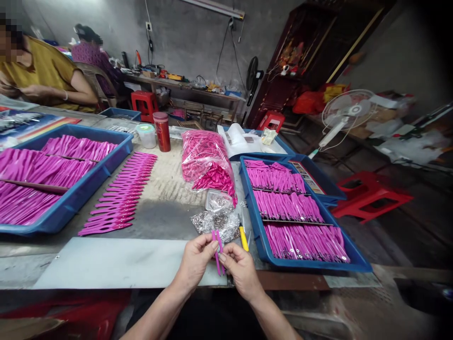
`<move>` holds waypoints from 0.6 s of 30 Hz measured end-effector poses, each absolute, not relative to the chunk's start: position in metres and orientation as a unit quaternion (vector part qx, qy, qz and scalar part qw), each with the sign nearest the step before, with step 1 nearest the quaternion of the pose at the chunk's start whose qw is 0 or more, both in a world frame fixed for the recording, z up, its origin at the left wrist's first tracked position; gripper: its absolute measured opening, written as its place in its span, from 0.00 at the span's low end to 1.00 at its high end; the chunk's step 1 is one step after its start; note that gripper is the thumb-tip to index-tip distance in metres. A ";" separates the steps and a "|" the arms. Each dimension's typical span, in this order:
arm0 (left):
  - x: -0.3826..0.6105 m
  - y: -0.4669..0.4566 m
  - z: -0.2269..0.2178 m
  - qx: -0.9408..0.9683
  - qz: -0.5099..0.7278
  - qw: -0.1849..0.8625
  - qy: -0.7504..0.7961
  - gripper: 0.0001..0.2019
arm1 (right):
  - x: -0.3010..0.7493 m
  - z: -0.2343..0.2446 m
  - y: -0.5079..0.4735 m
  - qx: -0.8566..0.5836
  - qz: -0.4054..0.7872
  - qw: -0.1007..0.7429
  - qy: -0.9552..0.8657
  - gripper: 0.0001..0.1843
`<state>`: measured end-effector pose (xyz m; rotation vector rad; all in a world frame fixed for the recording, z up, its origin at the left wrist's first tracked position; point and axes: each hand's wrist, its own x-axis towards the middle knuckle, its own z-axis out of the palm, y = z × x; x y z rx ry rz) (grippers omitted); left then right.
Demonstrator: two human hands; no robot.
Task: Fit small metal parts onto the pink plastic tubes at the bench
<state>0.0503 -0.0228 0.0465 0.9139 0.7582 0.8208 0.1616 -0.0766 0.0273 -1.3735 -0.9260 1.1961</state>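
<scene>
My left hand (195, 259) pinches the upper part of a pair of slim magenta plastic pieces (216, 255) between thumb and fingers. Lower down, my right hand (241, 268) has its thumb and fingers closed on the same pair. They are held nearly upright over the table's front edge, and their exact kind is not clear. Just beyond my hands lie clear plastic bags of small metal parts (221, 219). A yellow-handled tool (243, 238) rests beside them. A row of magenta pieces with darker pink parts on them (118, 196) is laid out to the left.
Blue trays of magenta pieces stand left (38, 230) and right (260, 245). A bag of dark pink parts (205, 151), a red canister (162, 132) and a lidded tub (146, 136) sit farther back. A white sheet (116, 262) covers the front. Two people sit back left.
</scene>
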 end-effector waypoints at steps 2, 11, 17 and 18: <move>0.051 -0.023 0.047 0.420 0.375 0.748 0.351 0.11 | 0.162 0.028 -0.077 -0.572 0.500 0.520 -0.390 0.17; 0.051 -0.023 0.046 0.426 0.374 0.743 0.355 0.12 | 0.160 0.030 -0.077 -0.571 0.505 0.513 -0.394 0.17; 0.051 -0.022 0.042 0.437 0.370 0.738 0.357 0.11 | 0.162 0.030 -0.074 -0.573 0.512 0.506 -0.392 0.18; 0.051 -0.022 0.041 0.439 0.368 0.738 0.358 0.11 | 0.163 0.030 -0.073 -0.573 0.513 0.505 -0.392 0.18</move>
